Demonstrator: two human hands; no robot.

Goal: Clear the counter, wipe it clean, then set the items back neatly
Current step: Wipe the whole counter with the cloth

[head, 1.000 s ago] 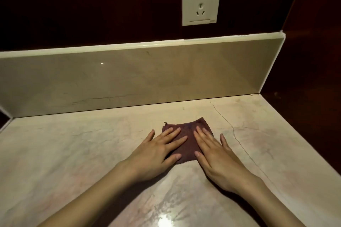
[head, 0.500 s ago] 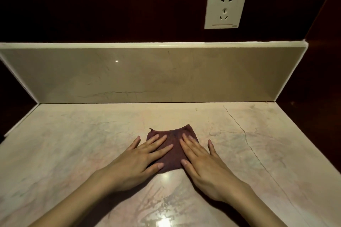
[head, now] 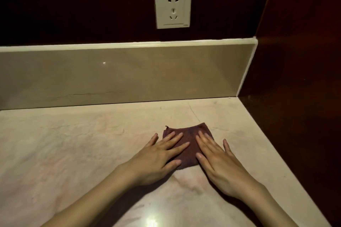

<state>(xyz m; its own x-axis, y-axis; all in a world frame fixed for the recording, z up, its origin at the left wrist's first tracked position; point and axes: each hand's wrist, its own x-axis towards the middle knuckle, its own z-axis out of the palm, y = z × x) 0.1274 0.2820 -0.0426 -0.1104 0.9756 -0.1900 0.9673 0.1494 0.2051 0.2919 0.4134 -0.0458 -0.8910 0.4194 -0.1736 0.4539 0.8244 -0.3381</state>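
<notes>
A person's 2 bare hands press flat on a small, folded, dark purple-brown cloth [head: 188, 143] lying on a pale marble counter [head: 73, 153]. The left hand [head: 158, 156] covers the cloth's left part, fingers straight and spread, holding nothing. The right hand [head: 219, 160] covers the cloth's right part, fingers likewise straight and slightly fanned, its little finger resting on bare counter just right of the cloth. The fingertips of both hands point away from the person, and a strip of cloth shows between them. Behind the cloth rises a glossy beige backsplash [head: 129, 73]. Above the cloth, on the dark wall, sits a white electrical socket [head: 172, 7]. A thin crack [head: 193, 112] runs across the counter just behind the cloth. Right of the cloth stands a dark wooden side panel [head: 295, 79].
</notes>
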